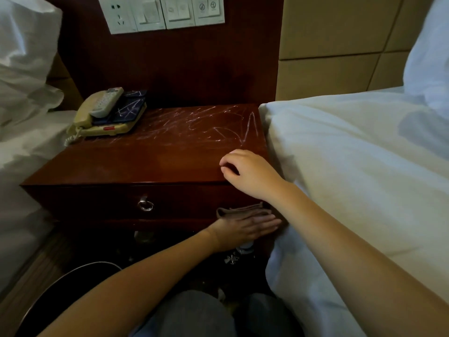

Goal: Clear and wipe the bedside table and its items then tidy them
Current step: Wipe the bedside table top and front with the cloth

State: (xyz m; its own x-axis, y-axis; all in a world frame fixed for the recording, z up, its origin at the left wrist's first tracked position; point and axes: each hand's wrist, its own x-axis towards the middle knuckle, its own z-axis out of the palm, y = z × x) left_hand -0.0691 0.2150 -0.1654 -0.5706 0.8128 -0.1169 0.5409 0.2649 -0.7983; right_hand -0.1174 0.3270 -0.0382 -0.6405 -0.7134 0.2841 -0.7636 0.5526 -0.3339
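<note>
- Step in hand, by my reading: wiping. Left hand (245, 228) works the brown cloth (240, 211) on the front face of the bedside table (136, 164), at its right end, just below the drawer line.
- Clearing not done: telephone (107, 131) sits on the table's back-left corner, with a remote (107, 102) laid on the handset and dark cards (131, 109) beside it.
- White scribble marks (194, 125) cover the back and right of the table top; the front strip looks clean.
- Left hand pose: palm flat, fingers straight and together, pressing the cloth against the wood. No curl round it; held by pressure only.
- Right hand (247, 172): over the table top's front-right corner, wrist raised, fingers loosely curled, thumb near the forefinger. Nothing seen in it. Cannot tell whether the fingertips touch the wood.
- Next move, as a judgement: bring the cloth up onto the table top and scrub the marks. That calls for a proper grip on the cloth first, then firm strokes toward the back edge.
- Telephone group would need lifting off the table to reach the wood beneath; its coiled cord hangs off the left edge and may snag.
</note>
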